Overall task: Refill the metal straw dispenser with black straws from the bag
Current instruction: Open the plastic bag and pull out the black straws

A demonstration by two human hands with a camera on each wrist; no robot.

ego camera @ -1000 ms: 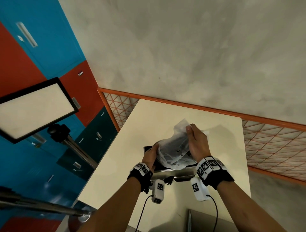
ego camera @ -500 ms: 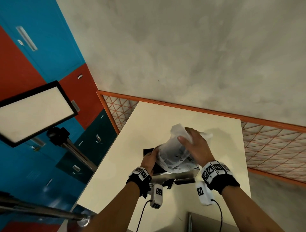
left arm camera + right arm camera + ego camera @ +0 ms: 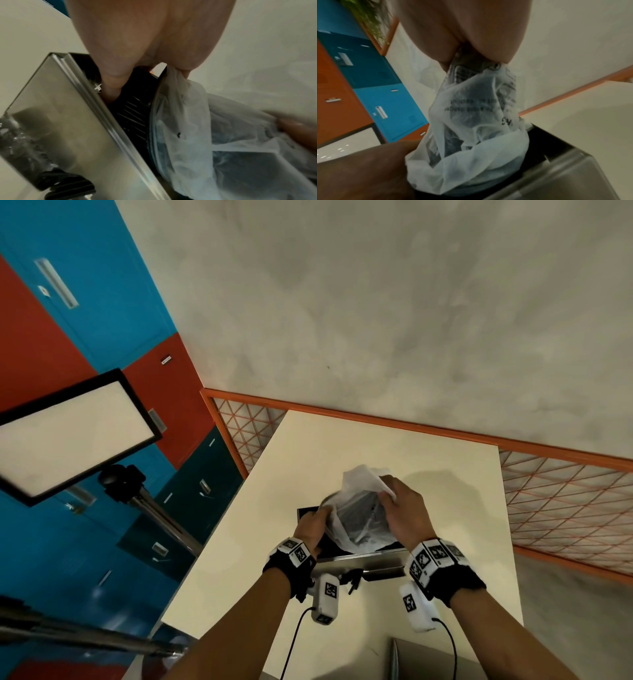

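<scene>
The right hand (image 3: 406, 513) has lifted the plastic bag (image 3: 359, 517), the left hand (image 3: 313, 525) pinching its edge, black straws (image 3: 135, 116) emptying into the metal straw dispenser (image 3: 359, 559) below.

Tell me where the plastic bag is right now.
In the head view the plastic bag hangs over the open metal dispenser at mid-table, with the right hand pinching its top and the left hand gripping its left edge.
</scene>
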